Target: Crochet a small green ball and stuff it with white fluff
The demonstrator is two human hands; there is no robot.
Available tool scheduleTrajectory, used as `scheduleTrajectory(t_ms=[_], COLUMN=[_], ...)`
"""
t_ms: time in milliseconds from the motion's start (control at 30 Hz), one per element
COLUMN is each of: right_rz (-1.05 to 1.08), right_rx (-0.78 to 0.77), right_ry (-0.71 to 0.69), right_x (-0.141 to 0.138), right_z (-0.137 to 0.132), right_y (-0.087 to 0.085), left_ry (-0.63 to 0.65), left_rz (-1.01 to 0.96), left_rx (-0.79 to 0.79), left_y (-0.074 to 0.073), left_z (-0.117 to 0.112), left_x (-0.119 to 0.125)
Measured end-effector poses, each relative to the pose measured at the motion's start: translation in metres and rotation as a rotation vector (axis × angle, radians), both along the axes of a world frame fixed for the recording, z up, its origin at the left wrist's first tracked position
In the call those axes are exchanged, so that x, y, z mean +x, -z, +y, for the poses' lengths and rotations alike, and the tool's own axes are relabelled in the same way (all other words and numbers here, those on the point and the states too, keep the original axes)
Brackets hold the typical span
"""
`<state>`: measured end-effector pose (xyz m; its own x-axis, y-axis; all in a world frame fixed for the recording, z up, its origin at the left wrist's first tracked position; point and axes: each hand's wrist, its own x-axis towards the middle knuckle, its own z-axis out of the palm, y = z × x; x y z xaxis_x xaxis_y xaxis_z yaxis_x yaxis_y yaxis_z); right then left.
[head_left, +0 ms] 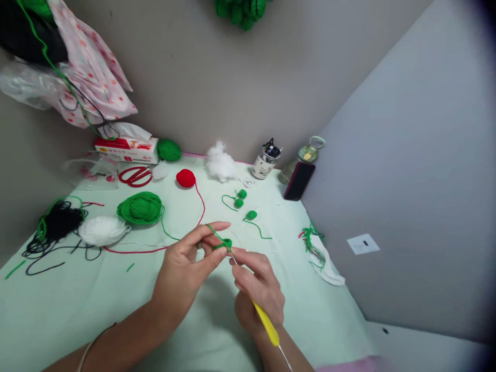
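My left hand [186,261] pinches a small green crochet piece [228,243] between thumb and fingers, with green yarn passing over its raised index finger. My right hand [258,284] is closed on a crochet hook [265,323] with a yellow handle and a thin metal shaft. The hook's tip meets the green piece, and its exact place in the stitches is too small to tell. Beyond my hands, a small green crocheted ball [251,215] with a yarn tail lies on the cloth. Two more green balls [240,198] sit close together behind it.
A green yarn ball [140,207], a red yarn ball [186,178], white yarn [103,230] and black yarn [62,222] lie left. Red scissors [135,176], a tissue box [127,151], stuffing [220,162], a cup [265,164] and a phone [299,181] stand or lie along the back.
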<state>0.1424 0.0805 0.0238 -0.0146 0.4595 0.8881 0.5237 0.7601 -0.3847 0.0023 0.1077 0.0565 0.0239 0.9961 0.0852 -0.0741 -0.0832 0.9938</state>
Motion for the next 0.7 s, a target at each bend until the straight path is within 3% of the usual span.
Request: scheduleTrajectory(t_ms=[100, 333, 433, 500, 567, 700], right_rz=[0.014, -0.139, -0.167, -0.090, 0.060, 0.477], right_rx=[0.010, -0.002, 0.054, -0.011, -0.139, -0.417], right_ry=[0.052, 0.149, 0.176, 0.099, -0.017, -0.181], right_x=[0.000, 0.008, 0.010, 0.011, 0.012, 0.015], right_z=[0.002, 0.003, 0.004, 0.005, 0.006, 0.010], right_y=[-0.003, 0.007, 0.011, 0.006, -0.002, -0.015], left_ry=[0.137, 0.116, 0.260, 0.395, 0.452, 0.356], left_rz=[-0.163, -0.097, -0.218, -0.344, -0.423, -0.391], left_rx=[-0.249, -0.223, -0.325, -0.434, -0.506, -0.461], left_y=[-0.005, -0.008, -0.007, -0.007, -0.006, -0.003], left_z=[-0.001, 0.002, 0.005, 0.010, 0.015, 0.023], left_x=[0.001, 0.001, -0.001, -0.004, -0.007, -0.013])
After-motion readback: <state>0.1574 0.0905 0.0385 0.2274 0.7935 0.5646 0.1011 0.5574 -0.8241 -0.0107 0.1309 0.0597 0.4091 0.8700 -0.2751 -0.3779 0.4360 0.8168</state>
